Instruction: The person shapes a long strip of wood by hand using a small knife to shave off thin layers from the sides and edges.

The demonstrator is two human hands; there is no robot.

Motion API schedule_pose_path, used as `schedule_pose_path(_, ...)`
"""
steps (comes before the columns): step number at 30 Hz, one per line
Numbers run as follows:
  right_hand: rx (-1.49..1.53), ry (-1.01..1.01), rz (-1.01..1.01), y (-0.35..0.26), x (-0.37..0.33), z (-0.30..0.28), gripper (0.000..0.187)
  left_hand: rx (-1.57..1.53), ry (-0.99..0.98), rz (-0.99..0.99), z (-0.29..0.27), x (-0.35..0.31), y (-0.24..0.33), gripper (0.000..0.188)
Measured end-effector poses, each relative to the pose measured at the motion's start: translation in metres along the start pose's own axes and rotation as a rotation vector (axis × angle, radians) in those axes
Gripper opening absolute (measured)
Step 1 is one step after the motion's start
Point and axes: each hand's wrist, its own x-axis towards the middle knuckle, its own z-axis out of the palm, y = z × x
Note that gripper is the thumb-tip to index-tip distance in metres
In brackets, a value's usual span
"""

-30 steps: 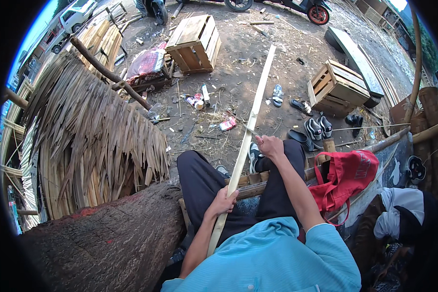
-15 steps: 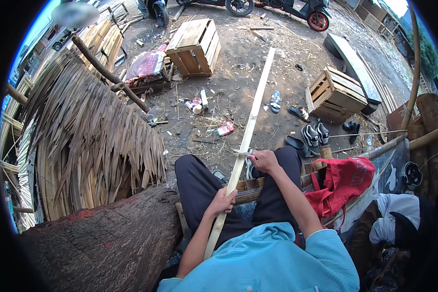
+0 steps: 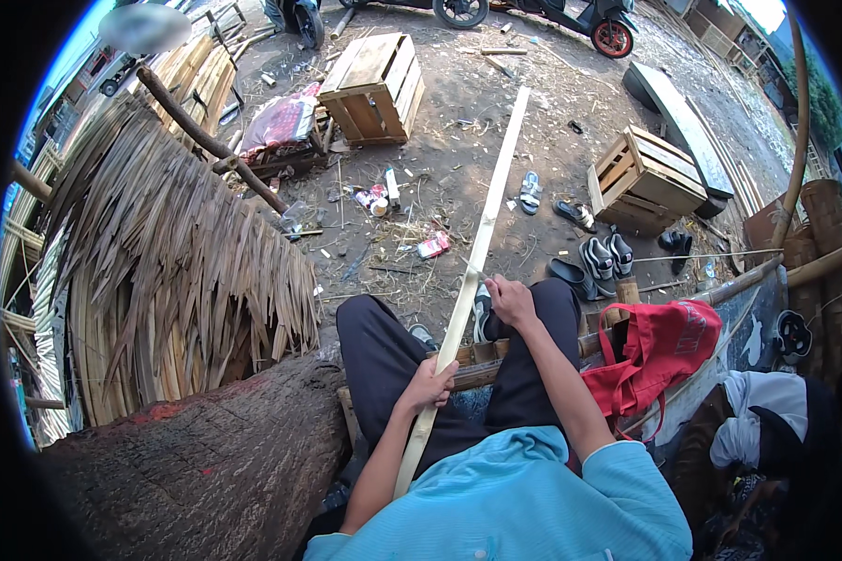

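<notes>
A long, pale bamboo strip [image 3: 482, 234] slants from my lap up and away over the ground. My left hand [image 3: 428, 384] is closed round its lower part, above my thighs. Farther along, my right hand [image 3: 510, 301] is closed beside the strip's right edge, near my right knee. From that fist a small knife [image 3: 476, 272] pokes out, its thin blade lying against the strip; the handle is hidden by my fingers. Below the left hand the strip's near end runs down to my blue shirt [image 3: 505, 496].
A dark trunk-like surface [image 3: 206, 467] and dry-leaf thatch [image 3: 187, 243] stand at left. Wooden crates [image 3: 370, 89], sandals [image 3: 530, 193] and shoes [image 3: 597, 259] lie ahead. A red bag [image 3: 660, 346] rests at my right, with another person [image 3: 767, 416] close behind it.
My right hand and the knife have shifted slightly up and away along the strip, and the blade sits at a steeper angle. My left hand keeps its hold in nearly the same place.
</notes>
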Motion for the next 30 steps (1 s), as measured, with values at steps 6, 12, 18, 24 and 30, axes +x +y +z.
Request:
schedule_pose_path(6,0.380,0.278,0.295,0.013,0.014,0.013,0.041,0.015,-0.049,0.041,-0.001,0.001,-0.002,0.024)
schedule_pose_path(12,0.717,0.250,0.387,0.045,0.019,0.036,0.049,0.082,-0.073,0.078,0.002,0.003,-0.001,0.027)
schedule_pose_path(18,0.790,0.210,0.391,0.034,0.021,0.025,0.052,0.114,-0.060,0.112,0.001,0.000,-0.002,0.024)
schedule_pose_path(24,0.860,0.034,0.447,0.027,0.018,0.017,0.052,0.141,-0.046,0.107,-0.001,-0.001,-0.002,0.024)
schedule_pose_path(30,0.666,-0.120,0.348,0.018,0.010,0.017,0.054,0.111,-0.017,0.111,-0.002,0.001,-0.004,0.023)
